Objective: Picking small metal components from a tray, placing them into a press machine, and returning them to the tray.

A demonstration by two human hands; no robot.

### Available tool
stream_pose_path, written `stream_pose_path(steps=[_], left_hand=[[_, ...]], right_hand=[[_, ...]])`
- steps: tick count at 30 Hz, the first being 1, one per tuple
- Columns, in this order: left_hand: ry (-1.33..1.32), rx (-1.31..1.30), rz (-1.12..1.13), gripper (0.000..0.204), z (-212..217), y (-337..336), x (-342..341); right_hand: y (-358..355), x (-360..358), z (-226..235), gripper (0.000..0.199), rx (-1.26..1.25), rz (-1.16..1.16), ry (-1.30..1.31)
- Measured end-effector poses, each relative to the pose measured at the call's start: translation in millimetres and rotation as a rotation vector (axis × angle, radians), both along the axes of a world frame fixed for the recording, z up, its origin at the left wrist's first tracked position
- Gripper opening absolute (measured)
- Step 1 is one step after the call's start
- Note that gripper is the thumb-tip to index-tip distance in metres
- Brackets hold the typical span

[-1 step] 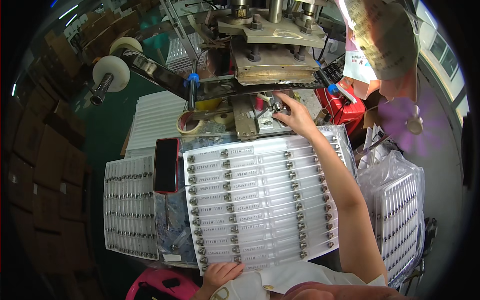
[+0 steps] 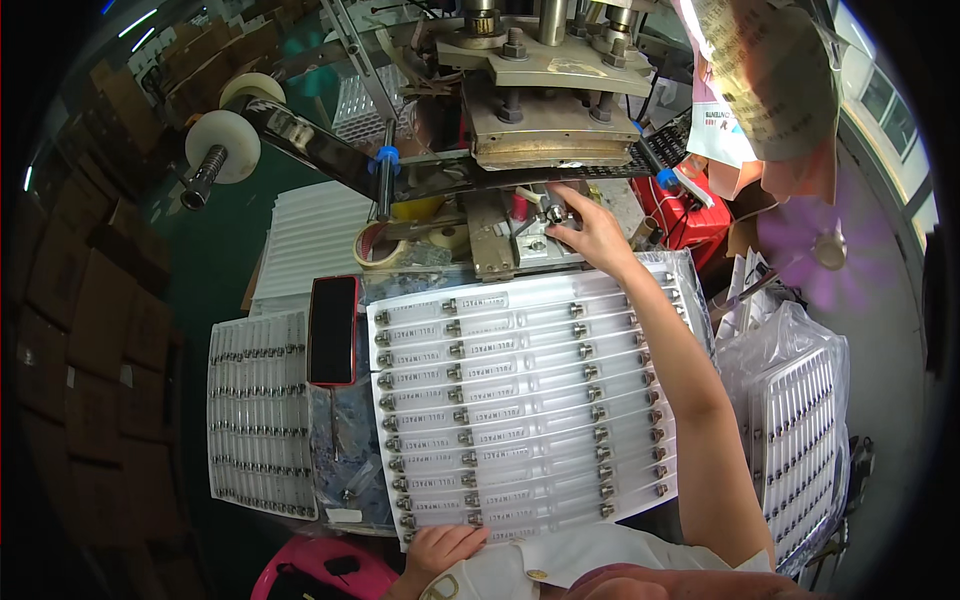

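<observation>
- Most slots of our big white blister tray (image 2: 520, 400) look filled with capped clear tubes, so we judge the loading nearly finished; it lies before us, its near edge pinched by our left hand (image 2: 440, 550).
- Under the press (image 2: 540, 90), our right hand (image 2: 590, 230) closes its fingers on a small metal part (image 2: 552, 213) at the fixture.
- Beside us, on a cluttered green bench (image 2: 225, 270): another filled tray (image 2: 260, 415), a red-cased phone (image 2: 333, 330), cartons (image 2: 90, 300).
</observation>
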State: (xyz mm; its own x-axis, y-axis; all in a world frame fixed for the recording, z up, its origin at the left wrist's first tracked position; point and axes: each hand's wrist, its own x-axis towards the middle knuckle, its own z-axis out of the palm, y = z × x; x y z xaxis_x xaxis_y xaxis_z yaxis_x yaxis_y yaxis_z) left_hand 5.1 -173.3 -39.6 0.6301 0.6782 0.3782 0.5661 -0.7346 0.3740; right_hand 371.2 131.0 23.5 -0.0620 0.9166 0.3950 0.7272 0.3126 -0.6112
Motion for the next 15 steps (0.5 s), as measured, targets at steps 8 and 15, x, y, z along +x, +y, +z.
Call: stream_pose_path(steps=[8, 15], left_hand=[[-0.011, -0.021, 0.0, 0.03, 1.3, 0.7, -1.2], [0.001, -0.033, 0.004, 0.031, 5.1, 0.2, -1.1]], right_hand=[[1.4, -0.7, -1.3, 0.062, 0.01, -0.006, -0.02], [-5.1, -8.7, 9.1, 0.063, -0.097, -0.057, 0.013]])
